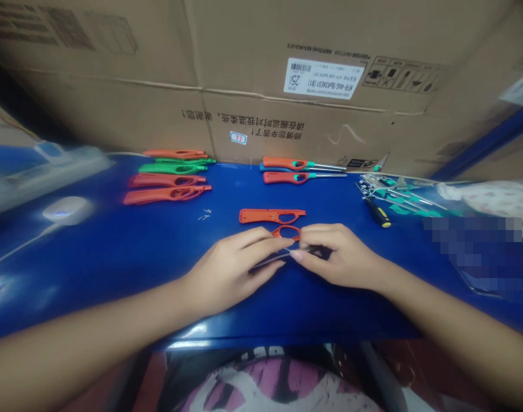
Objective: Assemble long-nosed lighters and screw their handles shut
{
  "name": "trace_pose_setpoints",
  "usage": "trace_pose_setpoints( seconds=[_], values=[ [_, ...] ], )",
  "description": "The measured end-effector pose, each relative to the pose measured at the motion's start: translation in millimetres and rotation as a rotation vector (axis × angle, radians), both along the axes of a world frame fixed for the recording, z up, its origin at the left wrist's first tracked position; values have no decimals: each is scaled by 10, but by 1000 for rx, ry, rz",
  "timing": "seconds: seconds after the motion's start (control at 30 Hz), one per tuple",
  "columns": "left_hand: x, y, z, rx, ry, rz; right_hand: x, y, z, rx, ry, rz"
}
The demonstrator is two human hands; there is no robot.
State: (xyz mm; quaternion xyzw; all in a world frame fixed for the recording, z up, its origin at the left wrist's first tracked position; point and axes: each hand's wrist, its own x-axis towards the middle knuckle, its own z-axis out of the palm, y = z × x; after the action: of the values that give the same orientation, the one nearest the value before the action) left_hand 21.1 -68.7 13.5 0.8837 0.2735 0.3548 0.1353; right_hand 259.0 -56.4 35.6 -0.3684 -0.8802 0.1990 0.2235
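Note:
My left hand and my right hand meet over the middle of the blue table. Both are closed in a pinch on a thin dark rod-like part that runs between them. Under the fingers lies an orange lighter shell half, only its trigger loop showing. Just beyond it lies another orange shell half, apart from both hands.
Orange and green shell halves lie in a row at back left. Assembled lighters with metal tubes lie at the back centre. Metal tubes and teal parts and a screwdriver are at right. Cardboard boxes wall the back.

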Motion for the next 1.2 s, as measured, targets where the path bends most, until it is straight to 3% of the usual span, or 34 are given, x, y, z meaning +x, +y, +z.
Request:
trace_pose_setpoints(
  seconds=[0.33,0.53,1.2],
  values=[
    [-18,75,29,-108,82,152,255,202,37,143,-85,-80],
    [-30,129,21,-136,165,141,377,266,74,252,-186,-103],
    [-80,245,114,-336,73,153,349,257,86,270,-227,-100]
  ],
)
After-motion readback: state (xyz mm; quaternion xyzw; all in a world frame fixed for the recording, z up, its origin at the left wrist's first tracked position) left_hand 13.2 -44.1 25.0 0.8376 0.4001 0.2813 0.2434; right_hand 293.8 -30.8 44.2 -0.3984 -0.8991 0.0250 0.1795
